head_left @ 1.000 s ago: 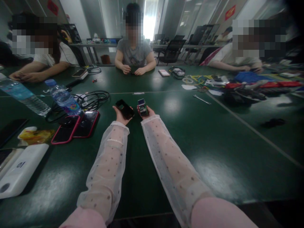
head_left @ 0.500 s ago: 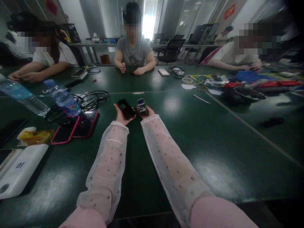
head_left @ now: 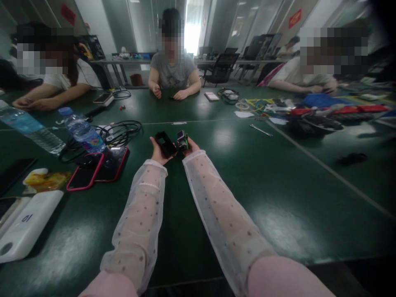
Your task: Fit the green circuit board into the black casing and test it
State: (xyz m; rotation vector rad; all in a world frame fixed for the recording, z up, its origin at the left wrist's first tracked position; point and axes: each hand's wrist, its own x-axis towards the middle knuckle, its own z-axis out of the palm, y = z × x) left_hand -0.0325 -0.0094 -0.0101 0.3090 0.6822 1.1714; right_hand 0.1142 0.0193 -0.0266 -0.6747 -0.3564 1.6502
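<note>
A black plastic case (head_left: 166, 144) with a rectangular window lies tilted in my left hand (head_left: 157, 152), whose thumb shows along its left side. My right hand (head_left: 192, 147) grips a small green circuit board (head_left: 182, 141) with a little screen at its upper end. The board is tilted toward the case, and the two sit close side by side above the dark green table (head_left: 247, 173). Whether they touch I cannot tell. My fingers beneath both things are mostly hidden.
On the left are water bottles (head_left: 82, 130), phones in red cases (head_left: 86, 171), black cables (head_left: 126, 128) and a white device (head_left: 29, 225). A wrench (head_left: 260, 130) lies right of my hands, with piled cables (head_left: 256, 103) beyond. People sit across the table and at both sides.
My right hand has turned the circuit board, tilting it left and bringing it nearer to the case. The left hand still holds the case, and the view has shifted slightly.
</note>
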